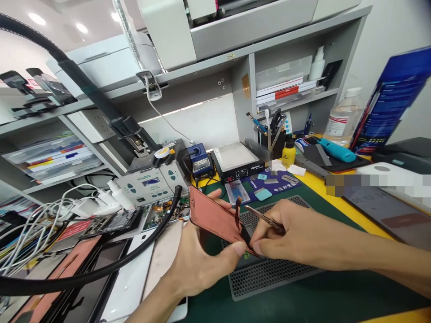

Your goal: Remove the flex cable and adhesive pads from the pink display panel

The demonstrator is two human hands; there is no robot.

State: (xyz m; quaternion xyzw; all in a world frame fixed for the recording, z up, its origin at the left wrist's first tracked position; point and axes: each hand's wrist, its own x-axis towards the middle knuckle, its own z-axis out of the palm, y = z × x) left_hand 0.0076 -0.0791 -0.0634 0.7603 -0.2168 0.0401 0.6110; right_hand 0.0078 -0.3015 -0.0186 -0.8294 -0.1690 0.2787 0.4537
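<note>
My left hand (pixel 202 264) holds a phone screen panel (pixel 213 215) with a copper-pink back, tilted up above the mat. Its thumb presses near the panel's lower edge, and fingertips show behind the far side. A dark flex cable (pixel 237 213) stands up from that lower end. My right hand (pixel 286 231) is closed around metal tweezers (pixel 264 217), whose tips point left, close to the cable. Thumb and forefinger of this hand pinch at the panel's lower right corner; what they grip there is hidden.
Beneath the hands lies a grey perforated plate (pixel 242 287) on a green mat (pixel 208 309). Phones and panels (pixel 129 278) crowd the left, crossed by a black hose (pixel 111 269). Behind stand a soldering station (pixel 200 163), a flat-topped heating plate (pixel 235 157) and a yellow bottle (pixel 288 154).
</note>
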